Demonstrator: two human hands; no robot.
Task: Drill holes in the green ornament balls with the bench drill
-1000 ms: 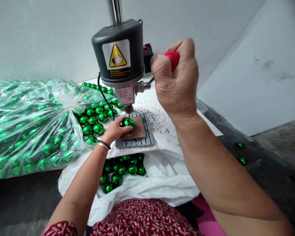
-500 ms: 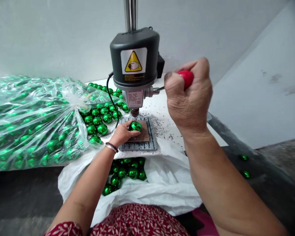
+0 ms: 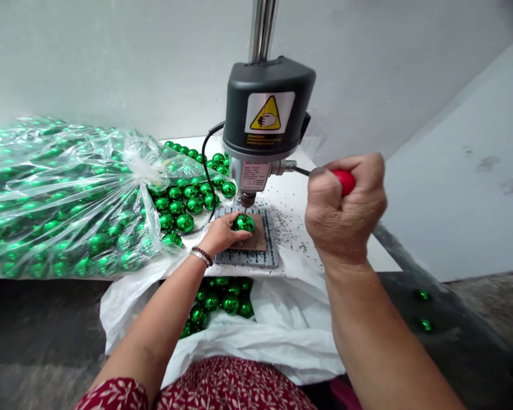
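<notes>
A shiny green ball (image 3: 243, 224) rests on a brown board (image 3: 259, 237) over the grey base plate (image 3: 271, 255) of a drill press (image 3: 268, 108). My left hand (image 3: 222, 234) grips the ball from its left side, thumb in front and fingers behind. The thin drill bit (image 3: 245, 210) comes down to the top of the ball; whether it has gone in is too small to tell. At the right of the machine, my right hand (image 3: 346, 208) is wrapped round the red knob (image 3: 345, 181) of the lever.
A clear plastic bag (image 3: 60, 205) full of green balls lies at the left, with loose balls (image 3: 184, 222) beside it. A white sack (image 3: 290, 336) holding more balls hangs at the table's front. Dark shavings dot the white table (image 3: 299, 193). Two balls lie low at the right.
My right hand has lowered the red knob, and the lever slopes downward now. The view has shifted, so the machine appears further right. My left hand still holds the ball under the bit.
</notes>
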